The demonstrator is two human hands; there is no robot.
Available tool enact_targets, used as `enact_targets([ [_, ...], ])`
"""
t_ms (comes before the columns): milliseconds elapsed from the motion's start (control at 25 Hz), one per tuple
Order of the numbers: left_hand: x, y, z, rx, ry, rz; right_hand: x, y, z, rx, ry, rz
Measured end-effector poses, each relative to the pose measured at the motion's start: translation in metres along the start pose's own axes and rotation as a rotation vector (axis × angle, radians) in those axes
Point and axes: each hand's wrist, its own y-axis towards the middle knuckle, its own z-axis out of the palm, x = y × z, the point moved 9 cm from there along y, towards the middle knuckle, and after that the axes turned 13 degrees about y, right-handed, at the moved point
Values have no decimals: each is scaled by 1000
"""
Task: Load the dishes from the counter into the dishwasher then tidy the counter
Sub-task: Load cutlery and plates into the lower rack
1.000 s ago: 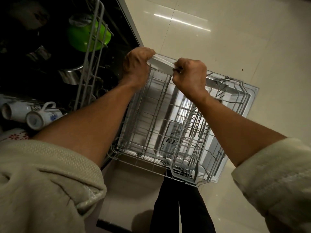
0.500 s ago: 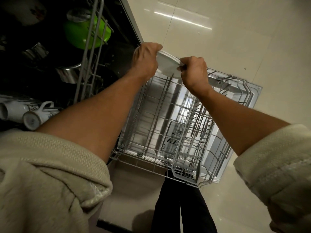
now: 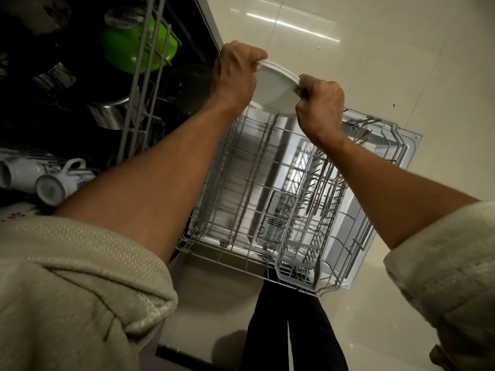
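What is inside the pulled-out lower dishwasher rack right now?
The lower rack shows bare tines and a cutlery basket that looks empty. Both hands, left hand and right hand, hold a white plate over its far edge, hiding that corner.

both arms outstretched, left grip [image 3: 235, 73] and right grip [image 3: 320, 104] clenched.

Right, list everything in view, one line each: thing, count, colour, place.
plate: one, white, held over the far end of the lower rack
lower rack: one, grey wire, pulled out over the open door
green bowl: one, upper rack, top left
steel pot: one, silver, upper rack
mugs: two, white, lying at left
floor: cream tiles
left hand: grips the plate's left rim
right hand: pinches its right rim
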Motion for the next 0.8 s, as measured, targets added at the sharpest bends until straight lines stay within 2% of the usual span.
enact_targets([
  [160,-11,-2,-30,-239,-76,80,13,-3,-20,-109,-40,-82],
  [240,-12,-7,-37,-293,-116,87,17,-2,-26,-124,-52,-102],
  [480,-1,-14,-21,-200,-156,51,15,-14,-14,-57,-69,-114],
  [600,20,-21,-1,-79,-168,-45,10,-17,4,-15,-64,-94],
  [720,36,-38,15,31,-205,-142,1,-20,25,96,1,-53],
  [800,33,-44,15,54,-226,-132,-7,-17,32,99,80,5],
])
